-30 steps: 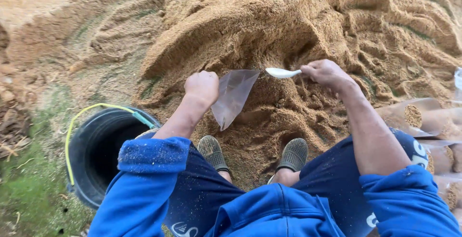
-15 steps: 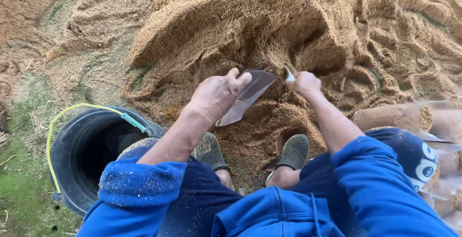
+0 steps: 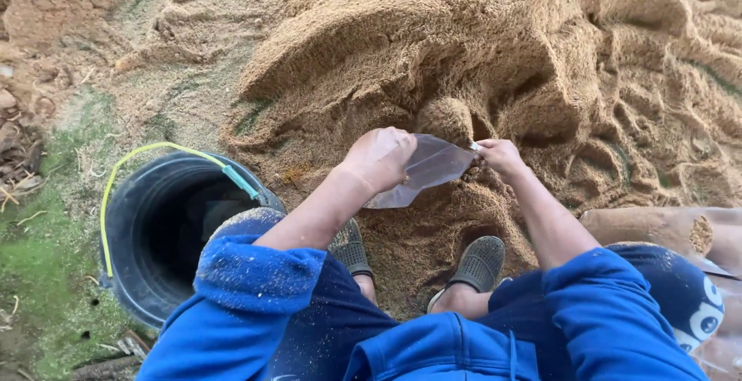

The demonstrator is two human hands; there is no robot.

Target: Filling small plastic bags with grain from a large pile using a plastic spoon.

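- Nearest the camera: dusty blue hooded sweatshirt sleeves (image 3: 255, 273) and dark blue trousers, speckled all over with sawdust-like grit.
- Just beyond, two grey perforated rubber clogs (image 3: 481, 261) planted at the foot of the heap, toes pointing into it.
- Off to the left, on the green mossy ground: round black plastic bucket with a yellow-green wire handle (image 3: 166, 230), standing upright, well apart from both hands. Inside too dark to tell how full.
- Left hand (image 3: 380, 157) closed around the near edge of a small clear plastic bag (image 3: 425, 171), fingers curled tight on it.
- Right hand (image 3: 498, 154) pinching the bag's far edge, pulling the mouth wide; a sliver of something white at the fingertips, too small to call.
- Bag stretched between the two hands, right against the base of the heap, low over the loose stuff. Looks see-through and flat, so probably little or nothing in it so far — filling barely begun, most of it left.
- Furthest out: big tan heap of fine sawdust or husk (image 3: 479, 49), scooped and furrowed, filling the top of the view.
- Far right edge: brownish sack (image 3: 665, 230) lying half in view.
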